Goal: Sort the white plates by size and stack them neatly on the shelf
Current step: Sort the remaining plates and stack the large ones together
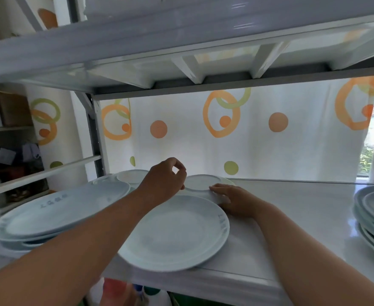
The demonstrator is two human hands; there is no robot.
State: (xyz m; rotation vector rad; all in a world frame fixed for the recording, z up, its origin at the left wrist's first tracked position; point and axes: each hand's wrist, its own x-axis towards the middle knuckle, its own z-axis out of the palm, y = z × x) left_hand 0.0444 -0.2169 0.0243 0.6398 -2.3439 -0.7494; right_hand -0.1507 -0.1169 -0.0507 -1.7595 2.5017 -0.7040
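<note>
One large round plate, glossy white, lies flat at the front middle of the shelf. Left of it sits a stack of big plates, at least three, the top one tilted. Two small plates show at the back: one behind the left stack, one in the middle. Another stack of at least four stands at the far right. The left hand hovers, its fingers curled, pinching nothing. The right hand lies flat, fingers spread, touching the small middle plate's rim. A dotted curtain hangs behind.
</note>
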